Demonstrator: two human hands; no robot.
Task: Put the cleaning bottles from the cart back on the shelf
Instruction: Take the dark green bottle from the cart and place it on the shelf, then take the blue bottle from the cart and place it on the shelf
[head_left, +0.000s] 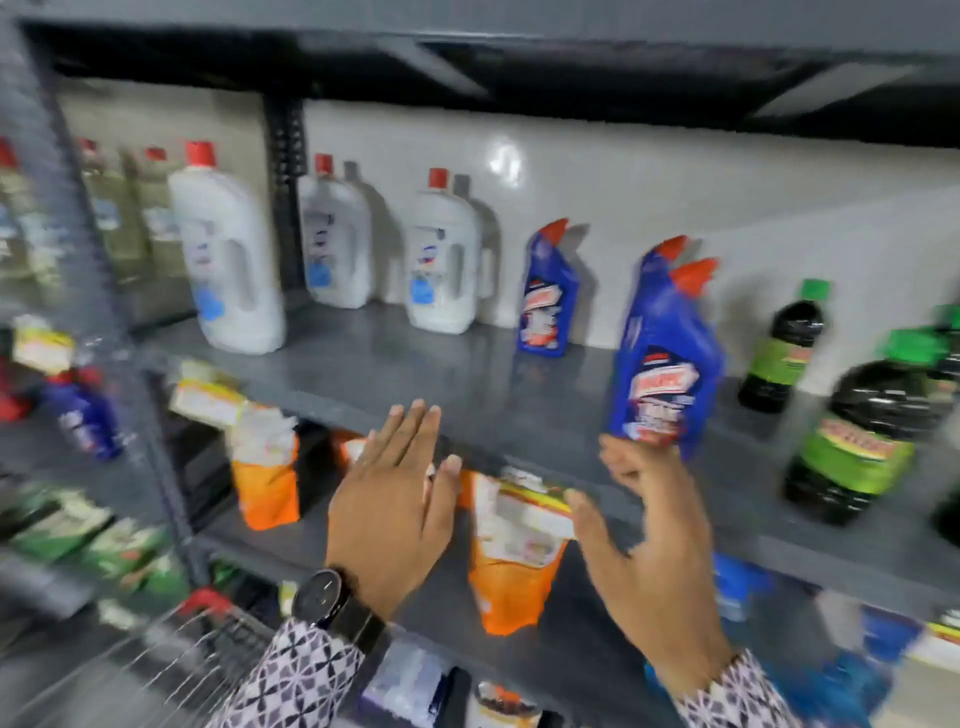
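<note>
A blue cleaning bottle (665, 364) with a red-orange spout cap stands near the front edge of the grey shelf (415, 374); a second blue bottle's cap shows just behind it. My right hand (654, 551) is below it, fingers spread, with the fingertips at the bottle's base and not wrapped around it. My left hand (395, 493), with a watch on the wrist, is flat and open in front of the shelf edge and holds nothing. The wire cart (208, 639) with a red handle is at the lower left; the blur hides what is in it.
The same shelf holds three white jugs with red caps (228, 260), another blue bottle (548, 296) at the back, and dark bottles with green labels (862, 441) on the right. Orange pouches (514, 561) stand on the shelf below. A steel upright (104, 291) divides the rack at left.
</note>
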